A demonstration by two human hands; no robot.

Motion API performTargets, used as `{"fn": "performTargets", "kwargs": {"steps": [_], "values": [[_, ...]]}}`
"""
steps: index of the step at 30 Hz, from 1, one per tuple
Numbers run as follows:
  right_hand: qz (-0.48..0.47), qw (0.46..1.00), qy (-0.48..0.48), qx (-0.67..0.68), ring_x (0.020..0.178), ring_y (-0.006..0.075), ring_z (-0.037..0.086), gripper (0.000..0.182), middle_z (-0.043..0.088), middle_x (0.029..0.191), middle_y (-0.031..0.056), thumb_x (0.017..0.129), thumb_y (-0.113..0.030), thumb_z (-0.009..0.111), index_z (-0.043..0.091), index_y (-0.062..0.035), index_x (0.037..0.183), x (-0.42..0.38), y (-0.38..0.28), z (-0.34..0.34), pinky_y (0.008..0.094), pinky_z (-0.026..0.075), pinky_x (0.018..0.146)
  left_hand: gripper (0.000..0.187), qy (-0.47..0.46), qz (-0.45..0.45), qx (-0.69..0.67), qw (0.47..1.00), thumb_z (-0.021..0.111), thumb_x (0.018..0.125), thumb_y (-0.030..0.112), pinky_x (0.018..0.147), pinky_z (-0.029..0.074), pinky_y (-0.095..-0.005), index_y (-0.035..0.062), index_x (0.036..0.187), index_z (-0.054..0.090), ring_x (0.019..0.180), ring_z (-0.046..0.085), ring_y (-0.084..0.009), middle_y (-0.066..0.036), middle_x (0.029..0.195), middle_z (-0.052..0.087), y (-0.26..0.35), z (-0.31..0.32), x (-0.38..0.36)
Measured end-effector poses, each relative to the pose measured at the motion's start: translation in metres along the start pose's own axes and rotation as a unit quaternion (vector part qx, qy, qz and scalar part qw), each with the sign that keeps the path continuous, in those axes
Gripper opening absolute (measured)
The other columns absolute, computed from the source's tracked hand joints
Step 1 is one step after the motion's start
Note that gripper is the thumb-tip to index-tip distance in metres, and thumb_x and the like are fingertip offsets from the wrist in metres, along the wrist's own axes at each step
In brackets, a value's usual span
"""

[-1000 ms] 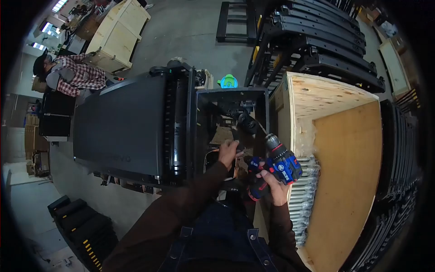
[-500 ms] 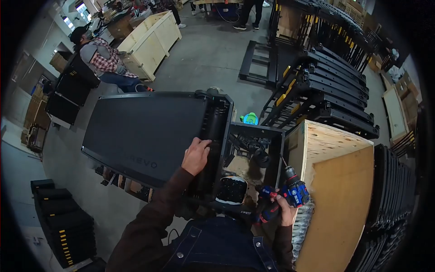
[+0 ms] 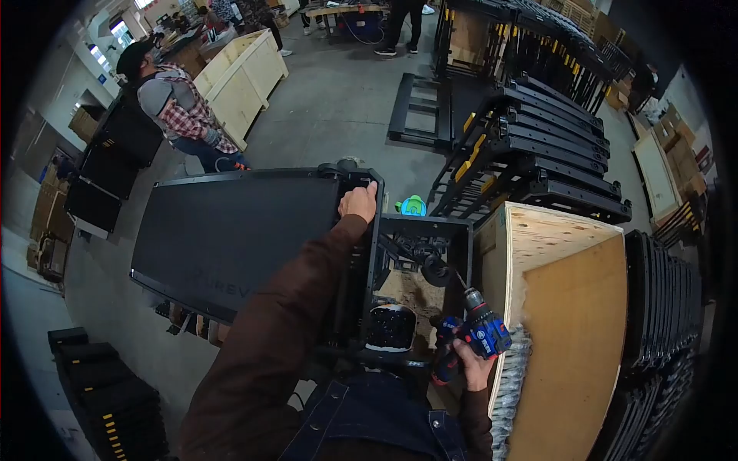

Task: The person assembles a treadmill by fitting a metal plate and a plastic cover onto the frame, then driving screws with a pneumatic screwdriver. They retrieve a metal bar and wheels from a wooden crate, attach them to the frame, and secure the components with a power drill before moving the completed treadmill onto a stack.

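Observation:
My left hand [image 3: 359, 203] is at the far right corner of a long black machine with a flat deck [image 3: 223, 238]. Its fingers are curled at the frame edge, and what they hold, if anything, is hidden. Low on the right, my right hand [image 3: 473, 363] grips a blue and red cordless drill [image 3: 490, 336], whose long bit points up and away. Between the hands sits a black open box [image 3: 463, 253] holding black parts. A dish of small dark pieces [image 3: 390, 326] lies in its near part.
A plywood crate [image 3: 569, 346] stands at my right, with stacked black frames [image 3: 561, 154] beyond it. A green-lidded cup [image 3: 413, 205] is behind the box. One person [image 3: 181, 111] in a checked shirt stands at the far left by a wooden crate [image 3: 242, 81].
My left hand has moved forward and right, from the deck's right side to the far corner. The drill stays in my right hand. The person at far left has risen more upright.

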State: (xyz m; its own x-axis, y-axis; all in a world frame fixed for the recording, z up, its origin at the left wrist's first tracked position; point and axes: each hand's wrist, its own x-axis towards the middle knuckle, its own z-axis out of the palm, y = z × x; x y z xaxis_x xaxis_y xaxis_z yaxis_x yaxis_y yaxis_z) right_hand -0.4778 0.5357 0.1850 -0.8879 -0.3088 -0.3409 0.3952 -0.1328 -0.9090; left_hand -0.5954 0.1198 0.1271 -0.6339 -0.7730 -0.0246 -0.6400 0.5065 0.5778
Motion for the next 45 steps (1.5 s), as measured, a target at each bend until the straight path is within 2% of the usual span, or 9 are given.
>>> {"fn": "performTargets", "kwargs": {"steps": [3,5,7,10,13,16,31,37,45], "values": [[-0.015,1.000,0.005,-0.018,0.081,0.0187,0.069,0.038,0.070,0.101,0.0102,0.080,0.007,0.071,0.062,0.0009,0.117,0.000,0.006,0.000,0.0325,0.059,0.073,0.044,0.008,0.004,-0.004,1.000,0.056,0.096,0.040,0.084,0.053,-0.0483,-0.0011,0.097,0.072,0.096,0.068,-0.0410,-0.026,0.096,0.071,-0.014,-0.002,-0.002],[-0.013,1.000,-0.003,0.005,0.079,0.0181,0.068,0.035,0.070,0.098,0.0102,0.081,0.007,0.069,0.062,0.0012,0.115,0.003,0.010,0.002,0.0321,0.058,0.071,0.038,-0.162,-0.075,-0.301,0.937,0.057,0.096,0.031,0.081,0.054,-0.0408,-0.0028,0.103,0.071,0.095,0.071,-0.0310,-0.022,0.097,0.073,-0.049,0.006,-0.005],[-0.003,1.000,-0.006,0.014,0.078,0.0181,0.068,0.034,0.070,0.097,0.0102,0.081,0.007,0.069,0.062,0.0015,0.114,0.009,0.007,0.010,0.0318,0.058,0.070,0.037,-0.122,-0.002,-0.364,0.923,0.062,0.091,0.019,0.083,0.054,-0.0340,-0.0040,0.121,0.064,0.093,0.070,-0.0234,-0.018,0.100,0.073,-0.059,0.011,-0.038],[0.010,1.000,-0.016,0.018,0.077,0.0182,0.068,0.032,0.070,0.096,0.0106,0.081,0.007,0.068,0.062,0.0018,0.112,0.014,0.005,0.024,0.0314,0.058,0.068,0.062,-0.133,0.052,-0.416,0.898,0.071,0.084,0.012,0.094,0.051,-0.0366,-0.0019,0.140,0.048,0.107,0.067,-0.0289,-0.023,0.118,0.067,-0.050,-0.004,-0.089],[0.036,0.999,-0.036,0.009,0.076,0.0184,0.068,0.034,0.070,0.098,0.0116,0.082,0.007,0.068,0.061,0.0022,0.114,0.021,0.005,0.031,0.0316,0.058,0.067,0.097,-0.099,0.084,-0.203,0.971,0.080,0.072,0.009,0.109,0.042,-0.0399,0.0014,0.153,0.028,0.130,0.053,-0.0356,-0.025,0.141,0.052,-0.029,-0.025,-0.124],[0.014,0.998,-0.056,-0.013,0.078,0.0211,0.069,0.035,0.070,0.099,0.0120,0.081,0.007,0.069,0.060,0.0033,0.115,0.035,-0.003,0.048,0.0337,0.059,0.070,0.096,-0.051,0.105,-0.291,0.950,0.078,0.073,0.007,0.108,0.041,-0.0397,0.0016,0.153,0.027,0.130,0.053,-0.0349,-0.025,0.143,0.050,-0.024,-0.013,-0.116],[0.003,0.990,-0.128,-0.058,0.086,0.0242,0.070,0.043,0.068,0.107,0.0175,0.082,0.011,0.069,0.055,0.0050,0.122,0.075,-0.019,0.098,0.0376,0.061,0.074,0.090,-0.099,0.089,-0.382,0.914,0.069,0.075,0.002,0.105,0.043,-0.0379,0.0042,0.154,0.027,0.128,0.054,-0.0346,-0.024,0.140,0.052,-0.038,-0.004,-0.102],[0.004,0.993,-0.102,-0.057,0.075,0.0211,0.068,0.032,0.069,0.098,0.0139,0.079,0.008,0.068,0.063,0.0055,0.110,0.080,-0.033,0.122,0.0337,0.058,0.068,0.088,-0.093,0.081,-0.343,0.931,0.068,0.074,0.002,0.107,0.042,-0.0386,0.0058,0.154,0.029,0.131,0.050,-0.0359,-0.024,0.142,0.050,-0.041,-0.003,-0.106],[0.009,0.985,-0.119,-0.124,0.079,0.0239,0.070,0.042,0.069,0.104,0.0174,0.078,0.010,0.069,0.058,0.0048,0.119,0.096,-0.034,0.109,0.0373,0.061,0.069,0.091,-0.065,0.077,-0.367,0.925,0.070,0.073,0.002,0.109,0.040,-0.0434,0.0086,0.154,0.029,0.132,0.046,-0.0387,-0.024,0.142,0.047,-0.044,0.010,-0.111]]}}
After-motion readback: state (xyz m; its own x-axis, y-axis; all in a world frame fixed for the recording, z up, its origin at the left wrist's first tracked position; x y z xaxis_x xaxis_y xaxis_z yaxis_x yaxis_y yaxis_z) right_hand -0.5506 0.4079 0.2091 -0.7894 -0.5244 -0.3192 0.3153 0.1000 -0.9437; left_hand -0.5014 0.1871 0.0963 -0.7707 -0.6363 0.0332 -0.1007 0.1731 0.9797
